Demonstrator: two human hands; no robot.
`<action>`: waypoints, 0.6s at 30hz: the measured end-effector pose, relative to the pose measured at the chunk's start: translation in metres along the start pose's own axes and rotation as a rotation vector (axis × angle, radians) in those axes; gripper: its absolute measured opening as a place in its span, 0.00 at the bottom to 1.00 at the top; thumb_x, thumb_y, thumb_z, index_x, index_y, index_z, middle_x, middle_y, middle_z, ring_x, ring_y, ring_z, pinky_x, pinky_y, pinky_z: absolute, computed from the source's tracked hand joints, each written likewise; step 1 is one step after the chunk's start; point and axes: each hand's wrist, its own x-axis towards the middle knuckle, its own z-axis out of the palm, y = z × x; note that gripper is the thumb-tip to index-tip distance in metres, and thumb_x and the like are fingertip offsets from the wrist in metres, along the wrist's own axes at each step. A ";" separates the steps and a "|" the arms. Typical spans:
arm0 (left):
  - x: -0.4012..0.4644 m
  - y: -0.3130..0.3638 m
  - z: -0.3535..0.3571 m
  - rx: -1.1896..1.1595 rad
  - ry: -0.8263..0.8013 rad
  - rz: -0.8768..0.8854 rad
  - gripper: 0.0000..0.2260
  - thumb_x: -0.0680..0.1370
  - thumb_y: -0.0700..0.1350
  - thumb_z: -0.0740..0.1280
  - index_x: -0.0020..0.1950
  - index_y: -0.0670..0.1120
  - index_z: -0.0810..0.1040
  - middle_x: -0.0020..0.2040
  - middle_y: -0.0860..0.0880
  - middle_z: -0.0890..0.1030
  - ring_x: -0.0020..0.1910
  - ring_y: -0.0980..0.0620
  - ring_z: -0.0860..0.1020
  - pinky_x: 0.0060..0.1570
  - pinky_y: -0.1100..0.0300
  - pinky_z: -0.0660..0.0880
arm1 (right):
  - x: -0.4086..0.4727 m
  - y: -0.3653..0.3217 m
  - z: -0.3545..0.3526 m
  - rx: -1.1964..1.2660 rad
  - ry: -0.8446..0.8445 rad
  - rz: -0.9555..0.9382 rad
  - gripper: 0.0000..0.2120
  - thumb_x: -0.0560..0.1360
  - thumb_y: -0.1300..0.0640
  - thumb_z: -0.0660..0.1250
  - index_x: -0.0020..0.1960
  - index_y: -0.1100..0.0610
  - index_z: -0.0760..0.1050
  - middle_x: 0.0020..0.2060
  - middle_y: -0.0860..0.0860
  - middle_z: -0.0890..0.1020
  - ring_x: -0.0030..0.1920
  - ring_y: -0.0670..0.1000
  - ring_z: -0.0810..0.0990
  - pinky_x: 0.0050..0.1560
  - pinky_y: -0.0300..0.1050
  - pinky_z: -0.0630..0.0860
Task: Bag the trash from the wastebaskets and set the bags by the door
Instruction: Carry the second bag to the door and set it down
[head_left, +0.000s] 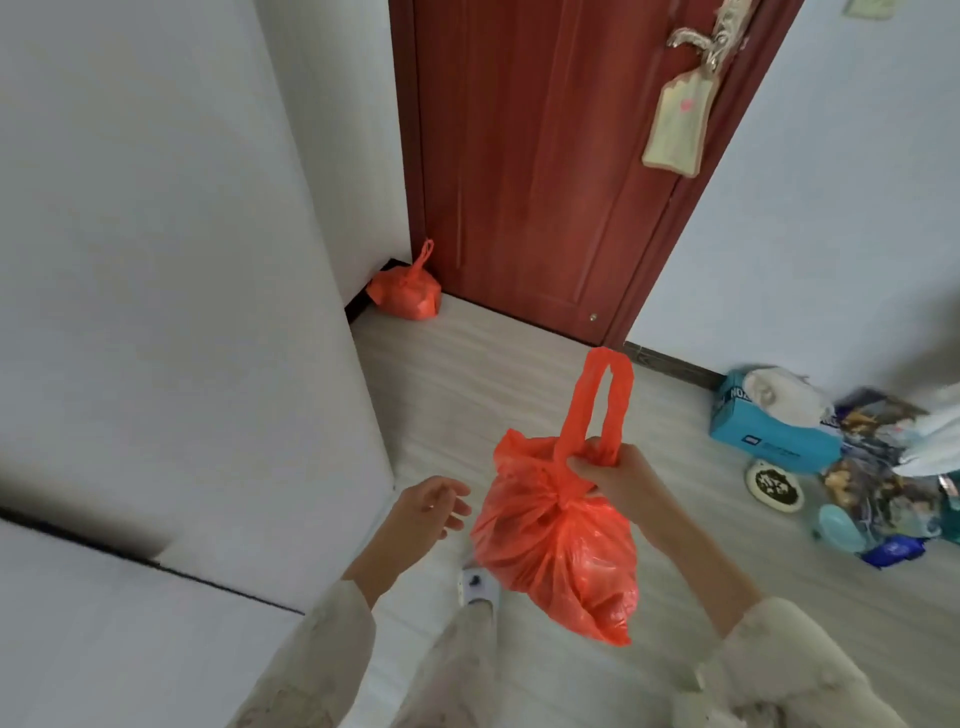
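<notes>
Fingers of the right hand curl round the neck of a tied orange trash bag, just above its knot, so the full bag hangs clear of the pale wood floor with its two handle loops standing up above the fist. Beside it the left hand holds nothing, its fingers loose and slightly spread. A second knotted orange bag sits on the floor in the corner, against the foot of the red-brown door, and a blue tissue box lies among clutter by the right wall.
</notes>
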 end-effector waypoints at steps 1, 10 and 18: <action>0.030 0.009 0.000 -0.013 0.012 -0.004 0.13 0.80 0.40 0.54 0.43 0.51 0.75 0.40 0.50 0.79 0.38 0.52 0.77 0.39 0.63 0.71 | 0.029 -0.010 -0.005 -0.003 -0.011 0.002 0.08 0.73 0.63 0.67 0.48 0.67 0.79 0.39 0.66 0.80 0.40 0.56 0.77 0.54 0.61 0.75; 0.262 0.115 -0.028 -0.109 0.134 -0.023 0.15 0.79 0.40 0.55 0.40 0.52 0.76 0.33 0.55 0.81 0.33 0.56 0.78 0.36 0.63 0.71 | 0.268 -0.114 -0.022 -0.130 -0.196 0.044 0.13 0.73 0.60 0.67 0.55 0.64 0.78 0.51 0.63 0.83 0.51 0.62 0.82 0.57 0.57 0.77; 0.395 0.156 -0.078 -0.234 0.327 -0.165 0.14 0.79 0.39 0.54 0.40 0.50 0.76 0.36 0.52 0.79 0.34 0.54 0.77 0.37 0.61 0.69 | 0.454 -0.217 0.008 -0.167 -0.398 -0.005 0.16 0.74 0.65 0.66 0.62 0.66 0.72 0.54 0.63 0.80 0.53 0.60 0.80 0.53 0.50 0.78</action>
